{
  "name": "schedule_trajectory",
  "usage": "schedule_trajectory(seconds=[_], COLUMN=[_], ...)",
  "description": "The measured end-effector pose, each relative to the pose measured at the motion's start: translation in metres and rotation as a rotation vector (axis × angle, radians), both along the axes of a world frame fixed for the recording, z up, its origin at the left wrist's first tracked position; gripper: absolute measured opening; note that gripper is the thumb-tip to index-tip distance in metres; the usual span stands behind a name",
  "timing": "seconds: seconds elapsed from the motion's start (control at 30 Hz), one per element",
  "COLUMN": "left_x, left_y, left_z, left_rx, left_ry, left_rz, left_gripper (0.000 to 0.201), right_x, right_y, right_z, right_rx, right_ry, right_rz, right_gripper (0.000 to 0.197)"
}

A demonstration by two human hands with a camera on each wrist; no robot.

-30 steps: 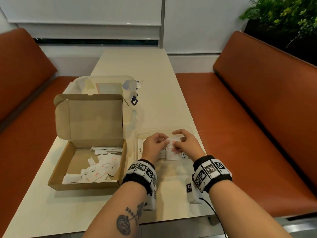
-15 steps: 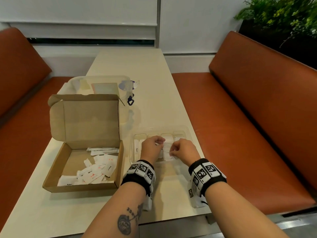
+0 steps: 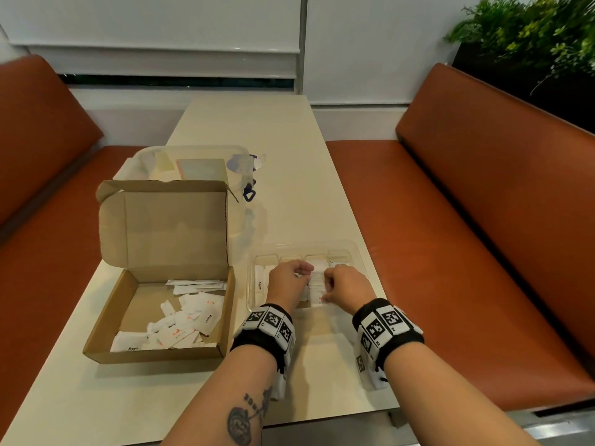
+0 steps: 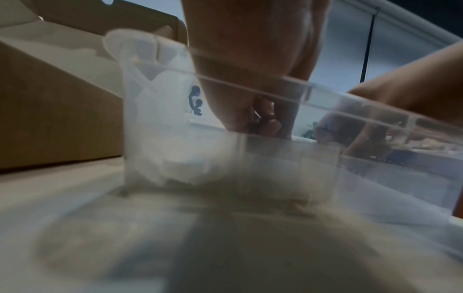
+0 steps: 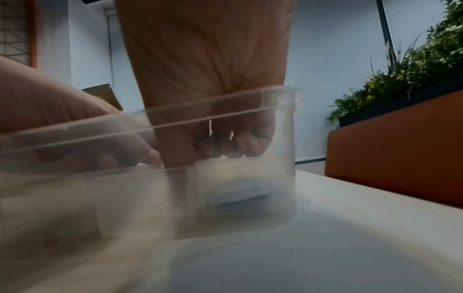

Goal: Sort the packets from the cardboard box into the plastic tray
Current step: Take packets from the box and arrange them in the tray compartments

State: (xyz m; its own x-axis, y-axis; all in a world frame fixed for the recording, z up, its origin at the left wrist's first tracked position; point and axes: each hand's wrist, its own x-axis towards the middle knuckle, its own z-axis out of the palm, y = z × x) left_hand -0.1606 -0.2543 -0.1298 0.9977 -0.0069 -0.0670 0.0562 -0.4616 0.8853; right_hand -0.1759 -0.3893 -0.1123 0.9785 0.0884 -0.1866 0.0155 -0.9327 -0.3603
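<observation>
Both hands sit inside the clear plastic tray (image 3: pixel 355 252) on the worktop (image 3: pixel 289 175). The left hand (image 3: pixel 287 282) and right hand (image 3: pixel 346 286) have curled fingers, each grip narrow, pinching the white packets (image 3: pixel 317 280) stacked in a middle compartment. Compared with a second ago, the fingers have closed down from a looser spread and the packets lie squared up lower in the tray. Left of the tray, the open cardboard box (image 3: pixel 161 284) holds more loose packets (image 3: pixel 185 323); a clear lidded container (image 3: pixel 193 162) stands behind it.
</observation>
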Motion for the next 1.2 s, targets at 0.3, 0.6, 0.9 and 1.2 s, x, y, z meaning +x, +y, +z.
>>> schedule_trajectory(seconds=[0.3,0.6,0.9,1.2], left_x=[-0.001,-0.008,-0.008,-0.029], left_y=[0.0,0.038,0.187,0.218], left_z=[0.003,0.046,0.054,0.026], left_rx=[-0.03,-0.248,0.247,0.793], left_ry=[0.03,-0.044,0.25,0.301], left_rz=[-0.001,0.117,0.373,-0.337], left_gripper=[0.021,0.016,0.028,0.084], right_x=[-0.001,-0.001,-0.025,-0.032], right_y=[0.0,0.054,0.191,0.229], right_z=[0.0,0.041,0.022,-0.013], right_rx=[0.041,0.37,0.506,0.356], right_ry=[-0.008,-0.299,-0.143,-0.154], right_rz=[-0.042,-0.112,0.101,0.072], right_gripper=[0.038,0.032,0.006,0.022])
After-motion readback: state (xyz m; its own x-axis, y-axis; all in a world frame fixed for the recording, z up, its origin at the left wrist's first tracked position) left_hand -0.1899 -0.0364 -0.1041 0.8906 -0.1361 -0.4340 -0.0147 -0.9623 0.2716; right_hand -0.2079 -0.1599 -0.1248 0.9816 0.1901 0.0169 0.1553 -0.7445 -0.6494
